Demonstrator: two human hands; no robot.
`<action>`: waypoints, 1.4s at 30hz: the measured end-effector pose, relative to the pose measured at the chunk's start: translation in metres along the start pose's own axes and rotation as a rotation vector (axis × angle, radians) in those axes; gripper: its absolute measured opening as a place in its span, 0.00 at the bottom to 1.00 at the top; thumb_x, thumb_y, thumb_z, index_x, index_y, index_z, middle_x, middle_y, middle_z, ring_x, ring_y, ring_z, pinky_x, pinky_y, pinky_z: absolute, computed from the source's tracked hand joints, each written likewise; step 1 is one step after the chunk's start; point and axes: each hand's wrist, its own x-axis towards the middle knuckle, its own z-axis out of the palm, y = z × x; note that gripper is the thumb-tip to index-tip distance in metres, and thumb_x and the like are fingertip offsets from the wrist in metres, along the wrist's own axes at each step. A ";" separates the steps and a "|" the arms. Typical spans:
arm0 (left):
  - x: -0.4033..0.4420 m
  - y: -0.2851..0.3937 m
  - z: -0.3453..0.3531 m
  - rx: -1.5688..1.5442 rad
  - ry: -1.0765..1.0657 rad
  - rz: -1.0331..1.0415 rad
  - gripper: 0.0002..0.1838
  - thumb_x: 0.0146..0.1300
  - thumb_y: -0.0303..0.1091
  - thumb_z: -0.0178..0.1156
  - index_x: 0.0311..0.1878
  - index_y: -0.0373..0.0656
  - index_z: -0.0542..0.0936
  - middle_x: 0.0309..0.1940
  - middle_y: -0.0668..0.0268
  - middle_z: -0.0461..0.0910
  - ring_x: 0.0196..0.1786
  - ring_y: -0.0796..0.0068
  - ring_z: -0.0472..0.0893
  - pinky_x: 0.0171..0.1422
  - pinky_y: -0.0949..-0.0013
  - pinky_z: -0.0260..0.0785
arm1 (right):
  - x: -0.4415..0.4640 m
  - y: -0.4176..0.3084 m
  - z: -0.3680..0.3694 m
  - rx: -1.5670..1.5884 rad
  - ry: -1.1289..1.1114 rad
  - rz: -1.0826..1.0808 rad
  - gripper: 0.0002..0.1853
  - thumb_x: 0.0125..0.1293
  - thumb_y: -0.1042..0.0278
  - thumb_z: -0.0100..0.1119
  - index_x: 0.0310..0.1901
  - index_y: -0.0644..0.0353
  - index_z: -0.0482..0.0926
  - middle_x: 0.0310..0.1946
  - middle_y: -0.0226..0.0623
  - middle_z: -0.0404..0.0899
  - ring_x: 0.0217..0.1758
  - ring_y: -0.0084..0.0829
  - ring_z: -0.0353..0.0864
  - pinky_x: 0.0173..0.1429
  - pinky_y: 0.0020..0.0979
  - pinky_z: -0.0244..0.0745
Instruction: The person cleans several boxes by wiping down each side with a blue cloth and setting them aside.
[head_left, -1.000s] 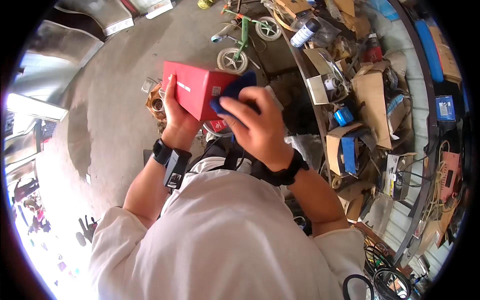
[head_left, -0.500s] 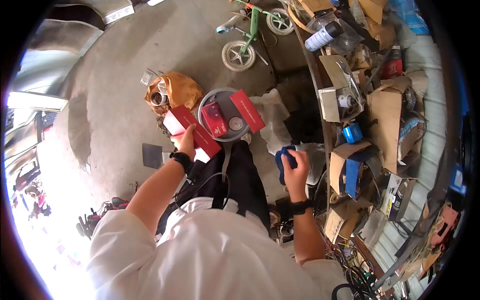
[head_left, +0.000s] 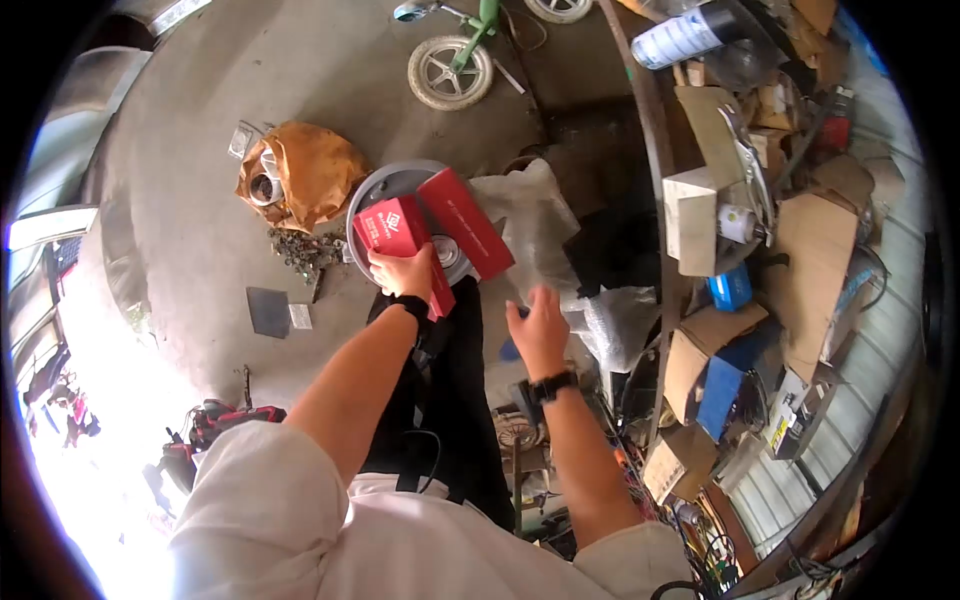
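My left hand (head_left: 403, 268) grips a red box (head_left: 390, 222) with white lettering and holds it over the left part of a round grey tub (head_left: 362, 188). A second red box (head_left: 466, 222), long and flat-faced, rests across the tub's right side. Between the two boxes a round metallic piece (head_left: 445, 250) shows inside the tub. To the right, apart from the tub, my right hand (head_left: 542, 328) is closed on a dark blue cloth (head_left: 510, 350), mostly hidden by the hand.
An orange-brown bag (head_left: 310, 175) stands left of the tub, a clear plastic sheet (head_left: 525, 205) to its right. A green balance bike (head_left: 450, 72) is further off. Shelving on the right carries cardboard boxes (head_left: 815, 280) and a spray can (head_left: 680, 38). A dark square plate (head_left: 268, 312) lies on the floor.
My left hand has brought its red box rightward over the tub and turned it. My right hand has moved left, nearer the tub, with the blue cloth. The view has shifted.
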 end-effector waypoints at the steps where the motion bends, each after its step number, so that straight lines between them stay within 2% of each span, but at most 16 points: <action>1: 0.001 -0.002 0.005 0.019 0.005 0.017 0.61 0.36 0.51 0.77 0.70 0.39 0.52 0.60 0.48 0.64 0.67 0.49 0.64 0.67 0.45 0.60 | 0.020 -0.008 0.006 -0.060 0.009 -0.062 0.33 0.56 0.52 0.70 0.56 0.66 0.71 0.46 0.48 0.75 0.35 0.47 0.82 0.38 0.40 0.79; 4: 0.002 -0.006 0.015 0.058 0.020 0.038 0.61 0.37 0.48 0.76 0.70 0.38 0.51 0.60 0.48 0.64 0.67 0.48 0.64 0.68 0.46 0.60 | 0.079 -0.033 0.039 -0.121 -0.284 0.048 0.46 0.51 0.51 0.74 0.64 0.72 0.60 0.50 0.53 0.73 0.39 0.44 0.84 0.42 0.37 0.82; 7: 0.000 -0.002 0.018 0.078 0.013 0.037 0.59 0.36 0.46 0.76 0.69 0.36 0.51 0.61 0.48 0.63 0.67 0.46 0.64 0.69 0.47 0.60 | 0.109 -0.046 0.081 -0.245 -0.313 -0.008 0.46 0.47 0.47 0.76 0.58 0.70 0.62 0.51 0.54 0.74 0.44 0.45 0.84 0.42 0.36 0.83; 10: -0.001 -0.002 0.016 0.067 0.030 0.082 0.58 0.37 0.45 0.75 0.68 0.35 0.52 0.61 0.48 0.63 0.67 0.46 0.63 0.70 0.47 0.59 | 0.125 -0.051 0.105 -0.289 -0.224 -0.066 0.46 0.45 0.47 0.78 0.56 0.70 0.63 0.52 0.56 0.74 0.45 0.44 0.85 0.43 0.35 0.83; 11: -0.002 -0.002 0.015 0.042 0.031 0.095 0.56 0.37 0.44 0.74 0.67 0.34 0.53 0.60 0.47 0.64 0.67 0.44 0.63 0.70 0.46 0.59 | 0.131 -0.049 0.108 -0.239 -0.345 0.034 0.46 0.43 0.48 0.79 0.55 0.68 0.63 0.52 0.54 0.75 0.44 0.45 0.85 0.45 0.37 0.82; 14: -0.008 -0.012 0.024 -0.038 0.084 0.208 0.54 0.38 0.44 0.74 0.67 0.34 0.55 0.59 0.45 0.65 0.66 0.43 0.64 0.69 0.47 0.59 | 0.143 -0.047 0.097 -0.192 -0.469 0.100 0.46 0.42 0.48 0.79 0.56 0.67 0.64 0.51 0.50 0.77 0.45 0.47 0.84 0.48 0.40 0.81; 15: -0.012 -0.010 0.024 -0.034 0.068 0.242 0.53 0.39 0.43 0.73 0.66 0.34 0.56 0.59 0.45 0.65 0.66 0.43 0.64 0.70 0.47 0.58 | 0.142 -0.045 0.087 -0.123 -0.424 0.111 0.44 0.42 0.47 0.78 0.55 0.67 0.66 0.48 0.51 0.80 0.46 0.50 0.84 0.50 0.43 0.80; 19: -0.034 0.005 0.027 -0.065 -0.074 0.286 0.54 0.39 0.43 0.74 0.67 0.34 0.56 0.59 0.44 0.66 0.66 0.42 0.63 0.70 0.48 0.58 | 0.124 -0.013 0.056 0.117 -0.340 0.220 0.40 0.42 0.47 0.76 0.51 0.67 0.70 0.41 0.57 0.82 0.45 0.54 0.83 0.49 0.47 0.78; 23: -0.031 0.019 0.061 -0.069 0.010 0.174 0.53 0.39 0.44 0.74 0.67 0.35 0.57 0.56 0.46 0.68 0.63 0.44 0.67 0.68 0.46 0.61 | 0.089 0.016 0.024 0.045 -0.260 0.350 0.41 0.44 0.47 0.74 0.51 0.70 0.68 0.42 0.56 0.82 0.46 0.54 0.83 0.50 0.45 0.78; 27: -0.017 0.029 0.073 0.098 -0.014 0.048 0.53 0.40 0.47 0.74 0.67 0.37 0.58 0.55 0.50 0.70 0.62 0.48 0.69 0.63 0.48 0.65 | 0.060 0.039 0.008 0.080 -0.224 0.455 0.43 0.44 0.47 0.74 0.54 0.70 0.65 0.45 0.58 0.81 0.47 0.55 0.82 0.50 0.46 0.78; 30: -0.006 0.018 0.080 0.170 0.005 0.092 0.53 0.40 0.47 0.75 0.67 0.37 0.57 0.56 0.51 0.70 0.63 0.49 0.68 0.64 0.48 0.64 | 0.052 0.044 0.004 0.126 -0.258 0.522 0.43 0.45 0.47 0.74 0.54 0.70 0.65 0.45 0.58 0.81 0.49 0.56 0.82 0.51 0.46 0.77; 34: -0.011 0.007 0.077 0.208 -0.073 0.215 0.58 0.40 0.48 0.76 0.71 0.36 0.53 0.64 0.49 0.63 0.67 0.49 0.64 0.70 0.48 0.59 | 0.042 0.040 0.001 0.243 -0.305 0.518 0.43 0.45 0.46 0.74 0.53 0.72 0.66 0.45 0.58 0.81 0.48 0.55 0.82 0.52 0.45 0.77; 35: -0.012 0.007 0.072 0.182 -0.104 0.291 0.60 0.42 0.48 0.76 0.72 0.35 0.51 0.67 0.47 0.59 0.70 0.47 0.61 0.72 0.49 0.57 | 0.039 0.038 -0.001 0.303 -0.304 0.500 0.43 0.45 0.45 0.75 0.52 0.72 0.66 0.44 0.58 0.81 0.49 0.55 0.82 0.52 0.44 0.77; 38: -0.016 0.009 0.037 -0.021 -0.329 0.623 0.59 0.46 0.48 0.76 0.73 0.33 0.50 0.68 0.45 0.59 0.71 0.45 0.59 0.73 0.50 0.56 | 0.031 0.028 -0.018 0.502 -0.340 0.461 0.43 0.45 0.47 0.76 0.53 0.74 0.67 0.44 0.56 0.82 0.48 0.49 0.83 0.53 0.39 0.77; 39: -0.021 0.024 0.005 -0.062 -0.579 0.740 0.54 0.52 0.48 0.73 0.73 0.33 0.52 0.67 0.46 0.63 0.71 0.50 0.61 0.73 0.54 0.56 | 0.026 0.023 -0.026 0.570 -0.358 0.446 0.43 0.46 0.47 0.76 0.53 0.74 0.67 0.44 0.54 0.82 0.48 0.47 0.84 0.52 0.37 0.77; 42: -0.051 0.049 -0.062 -0.475 -1.362 0.287 0.46 0.57 0.48 0.70 0.71 0.35 0.58 0.66 0.52 0.67 0.69 0.58 0.67 0.72 0.58 0.59 | 0.015 -0.010 -0.079 0.870 -0.426 0.440 0.37 0.50 0.57 0.76 0.54 0.73 0.69 0.47 0.44 0.79 0.49 0.33 0.81 0.52 0.33 0.76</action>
